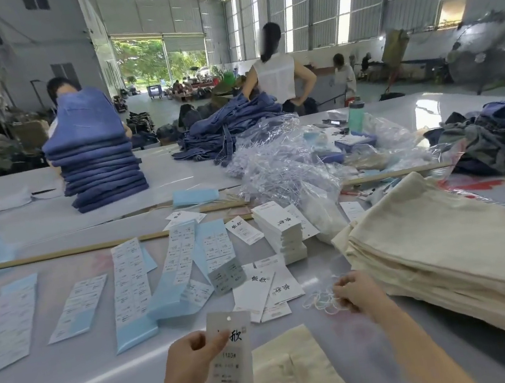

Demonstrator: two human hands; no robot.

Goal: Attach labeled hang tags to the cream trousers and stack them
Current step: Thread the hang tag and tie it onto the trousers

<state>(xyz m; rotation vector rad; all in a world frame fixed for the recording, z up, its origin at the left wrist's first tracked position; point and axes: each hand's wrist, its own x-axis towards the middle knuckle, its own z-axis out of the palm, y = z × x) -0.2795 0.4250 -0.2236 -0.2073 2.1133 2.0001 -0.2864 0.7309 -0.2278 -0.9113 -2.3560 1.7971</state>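
Left hand (pixel 191 353), lower centre: pinches 1 hang tag (pixel 228 368) upright between thumb and fingers; the tag's lower end is cut off by the frame edge. Right hand (pixel 354 291): fingers curled, gripping a bunch of loop strings (pixel 321 300); string count not readable. 1 pair of cream trousers (pixel 292 379) lies at the bottom edge, partly cut off. 1 trouser stack (pixel 455 243) sits at right; layer count unclear. 1 tag stack (pixel 283 229) stands at centre on the table (pixel 76 378). Label strips (pixel 130 281) lie at left; print illegible.
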